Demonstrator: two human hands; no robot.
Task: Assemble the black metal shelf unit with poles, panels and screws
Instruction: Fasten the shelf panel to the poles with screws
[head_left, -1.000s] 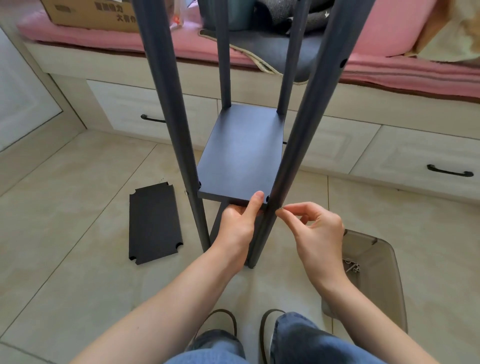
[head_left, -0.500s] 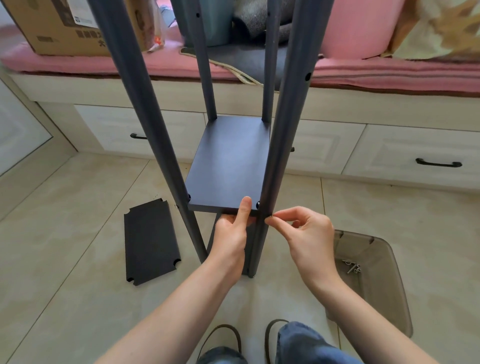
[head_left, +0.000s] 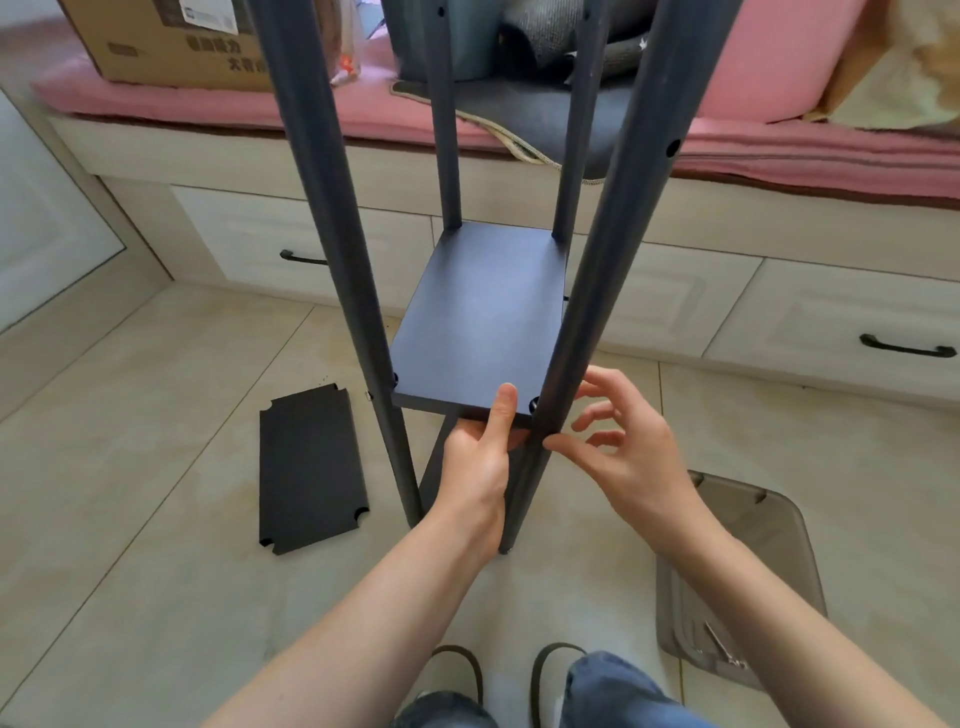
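A tiled floor fills the view, seen from above by a seated person. Beyond the hands runs a low cabinet of white drawers topped with a pink cushion, on which a cardboard box sits at far left. The black shelf unit stands upright on the floor: four poles, with the near right pole and near left pole rising past the top of the view. One panel is fitted level between the poles, just above the fingers. The left hand grips the panel's near edge beside the right pole, thumb lying on top and fingers curled underneath. The right hand is at the near right pole just below the panel, thumb tip touching the pole, fingers spread apart and loosely curved, gripping nothing. A spare panel lies flat on the floor, left of the left hand. A clear plastic tray sits on the floor to the right of the right hand, with screws in its near corner.
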